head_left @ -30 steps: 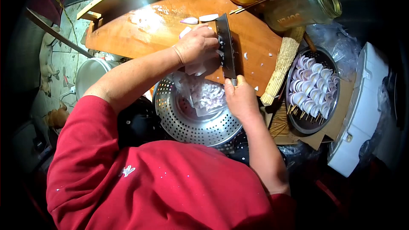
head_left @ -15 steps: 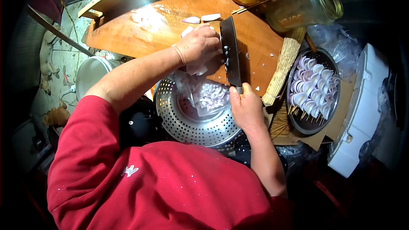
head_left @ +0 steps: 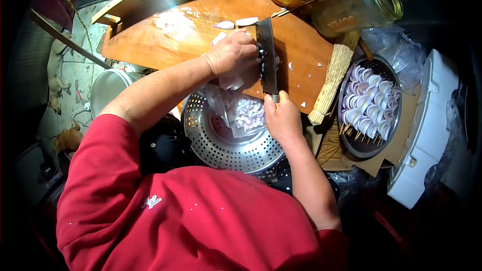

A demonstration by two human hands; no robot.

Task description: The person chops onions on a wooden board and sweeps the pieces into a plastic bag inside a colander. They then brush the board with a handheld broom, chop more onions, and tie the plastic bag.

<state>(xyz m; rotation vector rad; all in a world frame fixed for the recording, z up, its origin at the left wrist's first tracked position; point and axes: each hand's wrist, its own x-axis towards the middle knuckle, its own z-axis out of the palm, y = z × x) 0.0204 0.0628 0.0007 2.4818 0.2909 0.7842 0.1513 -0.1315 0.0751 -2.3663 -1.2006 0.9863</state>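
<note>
My right hand [head_left: 283, 119] is wrapped round the handle of a cleaver [head_left: 268, 62]. Its dark blade stands on the wooden board, close beside the fingertips of my left hand [head_left: 230, 54]. Those left fingers are curled down over onion, mostly hidden beneath them; a pale purple bit [head_left: 219, 38] shows at their far side. Two onion wedges [head_left: 224, 25] lie just beyond the hand. Below the board's near edge, a clear plastic bag of chopped onion [head_left: 246, 113] rests in a perforated metal colander [head_left: 211, 150].
The wooden board [head_left: 150, 45] carries scattered onion bits. To the right are a straw brush [head_left: 331, 88], an oval basin [head_left: 366, 149] of skewered onion slices, and a white foam piece [head_left: 419, 135]. A glass jar [head_left: 351, 15] lies at the back right; a white bucket [head_left: 108, 88] stands left.
The cleaver and my right hand have shifted slightly left, bringing the blade nearer my left fingers. My left hand has hardly moved.
</note>
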